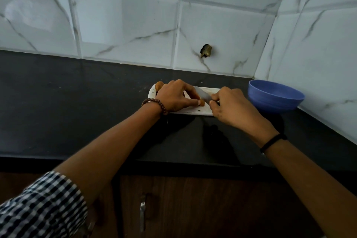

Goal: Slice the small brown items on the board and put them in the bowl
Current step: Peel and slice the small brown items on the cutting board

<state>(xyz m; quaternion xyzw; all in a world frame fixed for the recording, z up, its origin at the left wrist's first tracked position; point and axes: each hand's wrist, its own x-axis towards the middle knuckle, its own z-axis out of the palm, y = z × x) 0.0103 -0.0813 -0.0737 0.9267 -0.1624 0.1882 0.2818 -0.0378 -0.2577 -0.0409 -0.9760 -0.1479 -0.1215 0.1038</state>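
Brown item (202,103) pinched by left fingers (190,93); right fingers (214,99) grip knife (203,95) beside it.

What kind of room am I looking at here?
Most likely a home kitchen: a dark countertop backed by marble-look wall tiles, wooden cabinet below, and a cutting board beside a blue bowl.

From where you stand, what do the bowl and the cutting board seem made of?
The bowl looks like matte plastic: even blue colour, faint horizontal ridges, dull sheen. The cutting board seems white plastic, smooth with stains and marks; stone can't be ruled out.
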